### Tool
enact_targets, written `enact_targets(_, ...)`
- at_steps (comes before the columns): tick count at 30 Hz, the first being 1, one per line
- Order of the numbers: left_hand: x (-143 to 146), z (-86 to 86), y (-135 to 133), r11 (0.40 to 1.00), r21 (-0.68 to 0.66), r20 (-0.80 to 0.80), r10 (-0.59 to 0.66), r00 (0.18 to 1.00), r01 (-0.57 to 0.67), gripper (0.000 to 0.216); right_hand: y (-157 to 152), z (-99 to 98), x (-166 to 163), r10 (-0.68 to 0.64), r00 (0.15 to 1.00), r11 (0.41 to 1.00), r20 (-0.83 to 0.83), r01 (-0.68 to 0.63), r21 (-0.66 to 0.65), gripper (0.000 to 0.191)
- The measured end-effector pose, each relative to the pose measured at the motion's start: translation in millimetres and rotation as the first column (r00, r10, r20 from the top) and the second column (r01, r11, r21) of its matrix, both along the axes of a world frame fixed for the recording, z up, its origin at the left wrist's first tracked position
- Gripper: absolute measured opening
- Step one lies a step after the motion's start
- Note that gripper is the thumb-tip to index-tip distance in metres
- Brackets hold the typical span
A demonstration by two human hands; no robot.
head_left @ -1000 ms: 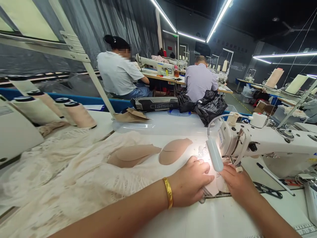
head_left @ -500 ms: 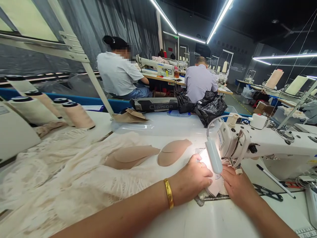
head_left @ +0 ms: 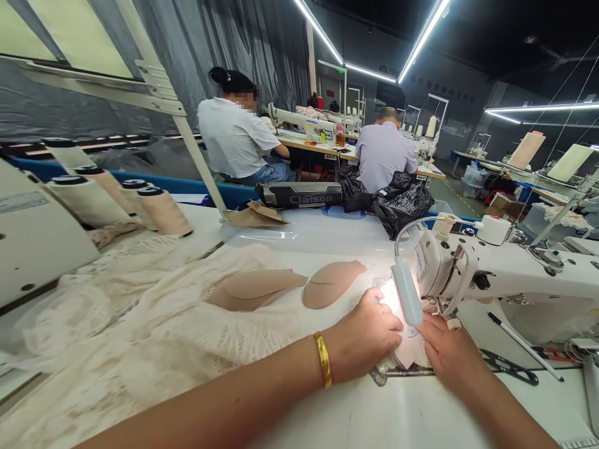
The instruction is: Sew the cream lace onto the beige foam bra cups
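Under the lit lamp, a pale pink fabric piece [head_left: 405, 355] lies on the sewing machine's bed. My left hand [head_left: 369, 333], with a gold bangle at the wrist, curls its fingers closed on the left side of this fabric. On the other side my right hand [head_left: 447, 343] rests with fingers stretched out over the cloth, close by the presser foot. The head of the white sewing machine [head_left: 440, 268] stands above my right fingers. A grey tube lamp [head_left: 406, 293] hangs between both hands and hides part of the fabric.
Beige cup-shaped pieces [head_left: 334, 284] and cream lace [head_left: 154, 330] spread across the table at left. Several thread cones [head_left: 163, 212] stand behind the lace. A pen [head_left: 524, 346] and a black flat tool [head_left: 510, 368] lie at right. Two people [head_left: 238, 140] sit ahead.
The view has shifted slightly, so the background and lace sit further right. Both hands stay at the fabric beside the machine, with hardly any visible movement.
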State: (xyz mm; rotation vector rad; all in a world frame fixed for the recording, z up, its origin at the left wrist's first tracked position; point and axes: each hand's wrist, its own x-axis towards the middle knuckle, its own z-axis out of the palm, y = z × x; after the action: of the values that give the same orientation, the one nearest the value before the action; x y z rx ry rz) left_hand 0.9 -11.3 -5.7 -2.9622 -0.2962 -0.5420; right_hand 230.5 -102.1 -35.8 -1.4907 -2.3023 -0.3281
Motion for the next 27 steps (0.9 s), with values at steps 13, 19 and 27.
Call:
enact_targets(13,3.6,-0.5,-0.7,0.999,-0.046,-0.015,0.016,1.0,-0.017,0.02,1.2,9.0,-1.2,-0.042,0.979,0.975,-0.201,0.084,0.208,0.024)
enact_targets(19,3.4,-3.5,-0.4,1.0,-0.026,-0.039,0.011,0.999,-0.012,0.02,1.6,11.4,-1.7,-0.023,0.981,0.977,-0.191,0.063,0.203,0.024)
enact_targets(27,4.0,-1.9,-2.8,0.999,-0.032,-0.025,0.009,1.0,-0.01,0.022,-1.6,8.4,-3.0,-0.049,0.983,0.977,-0.177,0.084,0.195,0.025)
